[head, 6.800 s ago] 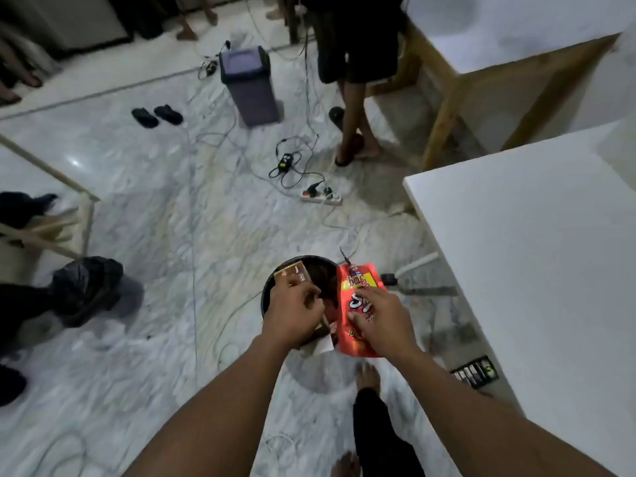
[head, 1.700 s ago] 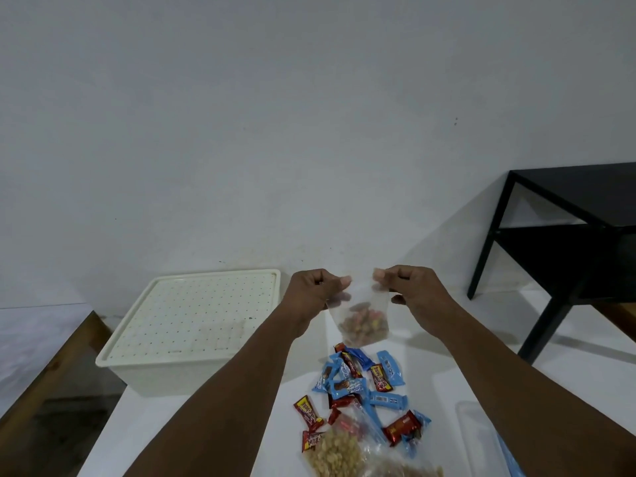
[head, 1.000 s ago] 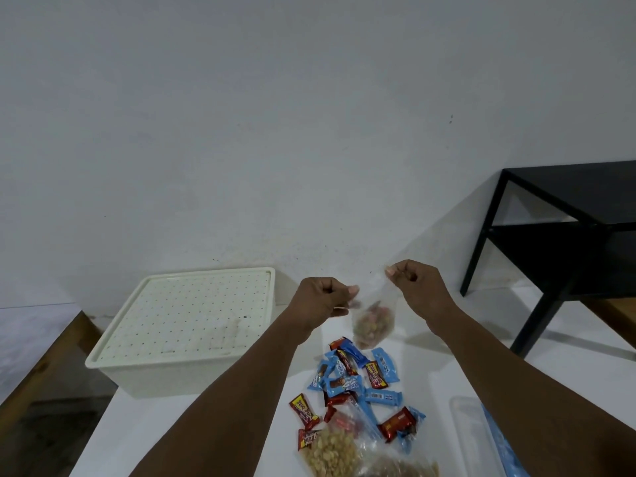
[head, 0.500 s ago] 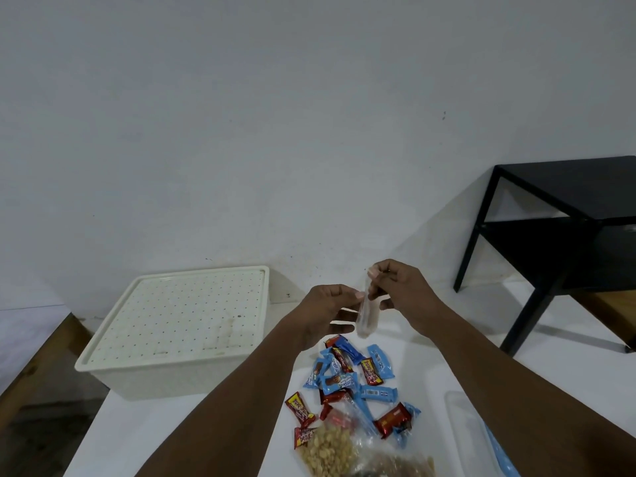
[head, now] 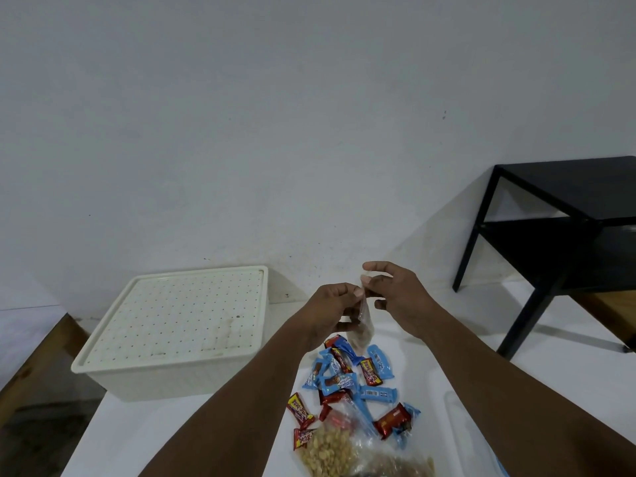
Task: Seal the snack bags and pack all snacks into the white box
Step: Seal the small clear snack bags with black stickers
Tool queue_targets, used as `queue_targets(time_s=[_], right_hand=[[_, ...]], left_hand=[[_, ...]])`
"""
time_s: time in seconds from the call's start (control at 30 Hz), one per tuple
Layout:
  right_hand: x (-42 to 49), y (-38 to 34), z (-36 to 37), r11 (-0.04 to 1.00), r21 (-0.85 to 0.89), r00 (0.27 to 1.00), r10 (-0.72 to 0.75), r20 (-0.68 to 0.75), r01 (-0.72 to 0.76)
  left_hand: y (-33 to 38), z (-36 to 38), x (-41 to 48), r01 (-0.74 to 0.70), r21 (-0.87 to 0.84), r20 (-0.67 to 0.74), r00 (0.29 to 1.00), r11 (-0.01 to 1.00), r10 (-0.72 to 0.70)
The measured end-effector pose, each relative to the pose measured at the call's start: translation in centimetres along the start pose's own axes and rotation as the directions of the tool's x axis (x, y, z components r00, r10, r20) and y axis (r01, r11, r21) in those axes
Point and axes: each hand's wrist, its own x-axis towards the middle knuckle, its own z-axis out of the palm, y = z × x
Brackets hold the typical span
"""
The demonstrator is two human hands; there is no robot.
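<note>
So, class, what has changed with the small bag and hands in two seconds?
The left hand and right hand drew together; the small bag, earlier spread flat between them, now hangs edge-on, pinched by the left. White box stays lidded.

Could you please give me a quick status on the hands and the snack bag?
Left grip pinching small clear bag. Right grip at its top edge, hold unclear. White box lid on. Wrapped snacks loose, unpacked.

Box (head: 172,325) at left: lid on, closed from above. Wrappers (head: 354,380) and nut bag (head: 327,452) crowd near centre. Left hand (head: 330,308) and right hand (head: 395,294) pinch a small bag (head: 363,330) just over them. Bare table (head: 137,438) front left, beside box. Black stand (head: 568,187) walls off far right.
</note>
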Motion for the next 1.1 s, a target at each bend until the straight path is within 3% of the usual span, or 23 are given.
queue_targets(time_s=[0.63,0.83,1.1], right_hand=[[-0.1,-0.2,1.3,0.996,0.057,0.997,0.065,0.050,-0.068],[-0.3,-0.5,1.4,0.987,0.125,0.995,0.102,0.013,-0.103],[0.0,-0.2,1.1,0.994,0.033,0.994,0.106,-0.011,-0.105]], left_hand=[[0.2,-1.0,-0.3,0.006,-0.022,-0.016,1.000,1.000,-0.006],[0.6,-1.1,-0.4,-0.030,0.080,0.030,0.999,0.996,0.027],[0.7,-1.1,-0.6,-0.040,0.142,0.009,0.999,0.989,0.039]])
